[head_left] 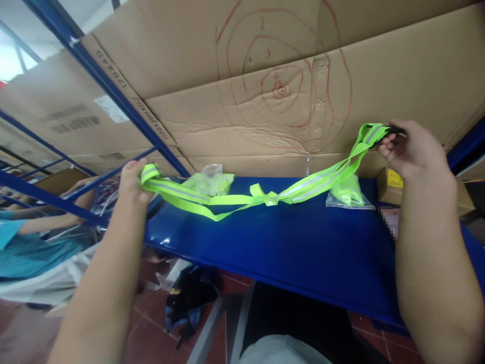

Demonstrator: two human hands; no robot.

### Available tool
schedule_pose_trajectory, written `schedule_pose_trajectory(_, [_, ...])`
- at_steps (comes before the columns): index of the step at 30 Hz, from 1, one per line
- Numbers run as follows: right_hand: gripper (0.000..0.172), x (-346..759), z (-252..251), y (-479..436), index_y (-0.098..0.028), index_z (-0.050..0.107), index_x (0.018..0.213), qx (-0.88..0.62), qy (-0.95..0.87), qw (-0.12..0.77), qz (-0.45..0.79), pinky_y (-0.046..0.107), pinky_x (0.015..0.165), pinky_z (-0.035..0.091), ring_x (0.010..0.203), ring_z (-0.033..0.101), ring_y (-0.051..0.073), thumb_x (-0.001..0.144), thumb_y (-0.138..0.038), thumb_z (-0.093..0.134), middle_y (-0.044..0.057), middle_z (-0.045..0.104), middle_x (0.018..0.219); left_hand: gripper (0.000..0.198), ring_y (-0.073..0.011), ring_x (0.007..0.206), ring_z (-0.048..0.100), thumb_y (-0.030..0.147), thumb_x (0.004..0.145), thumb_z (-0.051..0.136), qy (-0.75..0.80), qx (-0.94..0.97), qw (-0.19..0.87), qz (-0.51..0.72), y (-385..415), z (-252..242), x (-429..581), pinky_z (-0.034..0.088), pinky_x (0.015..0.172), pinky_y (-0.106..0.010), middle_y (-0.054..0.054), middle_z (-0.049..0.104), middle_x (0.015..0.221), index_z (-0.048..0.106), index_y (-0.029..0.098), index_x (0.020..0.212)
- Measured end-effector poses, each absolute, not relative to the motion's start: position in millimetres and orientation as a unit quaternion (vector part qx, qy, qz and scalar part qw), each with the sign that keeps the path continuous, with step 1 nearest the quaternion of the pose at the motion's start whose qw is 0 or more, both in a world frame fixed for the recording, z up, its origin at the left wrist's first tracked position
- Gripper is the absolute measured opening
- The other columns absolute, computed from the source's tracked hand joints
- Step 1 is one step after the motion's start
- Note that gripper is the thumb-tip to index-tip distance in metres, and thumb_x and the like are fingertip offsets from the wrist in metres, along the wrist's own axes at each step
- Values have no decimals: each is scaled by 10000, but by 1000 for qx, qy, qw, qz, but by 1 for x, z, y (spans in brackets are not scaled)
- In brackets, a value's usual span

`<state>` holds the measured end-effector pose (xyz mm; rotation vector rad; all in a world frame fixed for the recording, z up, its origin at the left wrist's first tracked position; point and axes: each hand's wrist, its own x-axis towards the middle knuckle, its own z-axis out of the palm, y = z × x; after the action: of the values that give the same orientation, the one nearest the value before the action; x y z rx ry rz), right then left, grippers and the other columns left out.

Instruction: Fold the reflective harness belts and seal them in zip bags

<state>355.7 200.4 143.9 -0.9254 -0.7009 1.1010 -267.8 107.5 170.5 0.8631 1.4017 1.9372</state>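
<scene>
Forearms (434,232), strap (271,198) between hands (413,146) (cardboard (397,76): "120X40")

Over the smooth, glossy bench (273,247) I see cloth-like webbing (267,197) with shiny, reflective-looking stripes (301,186), on the bench crinkled clear plastic bags (212,172), behind it matt, lightly creased cardboard (397,71), at its back left a smooth painted-metal post (125,106), and below it dull floor tiles (147,323).

head view | from wearer's head | faces forward, down | near blue shelf (280,247), cardboard (394,76)
</scene>
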Motion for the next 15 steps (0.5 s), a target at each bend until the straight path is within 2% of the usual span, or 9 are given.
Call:
schedule_pose_trajectory(3, [297, 340, 150, 194, -173, 607, 721, -395, -347, 681, 510, 170, 493, 475, 482, 502, 74, 1000, -107, 530, -41, 509, 564, 252, -80, 599, 591, 50, 904, 634, 526, 358, 288, 715, 106, 170, -257, 454, 654, -211, 108, 597, 664, 425, 190, 883])
schedule_pose_trajectory(6, [218, 325, 155, 188, -191, 652, 817, -386, -378, 670, 509, 199, 498, 478, 509, 529, 102, 984, -92, 552, -30, 541, 581, 234, -107, 627, 615, 111, 885, 715, 521, 394, 310, 691, 106, 171, -246, 467, 651, -243, 80, 654, 702, 494, 182, 914])
schedule_pose_trajectory(11, [213, 313, 155, 186, -188, 677, 870, -418, -397, 666, 474, 216, 500, 385, 517, 510, 79, 914, 2, 591, -25, 548, 623, 225, -70, 685, 610, 125, 892, 749, 514, 448, 342, 646, 100, 175, -231, 456, 720, -242, 76, 704, 807, 607, 150, 1065])
schedule_pose_trajectory(15, [253, 309, 146, 198, -177, 683, 823, -437, -385, 674, 455, 245, 483, 318, 504, 434, 83, 898, 15, 537, -31, 492, 604, 255, -90, 741, 618, 78, 786, 821, 515, 501, 345, 604, 93, 178, -219, 479, 791, -253, 60, 710, 808, 645, 139, 961])
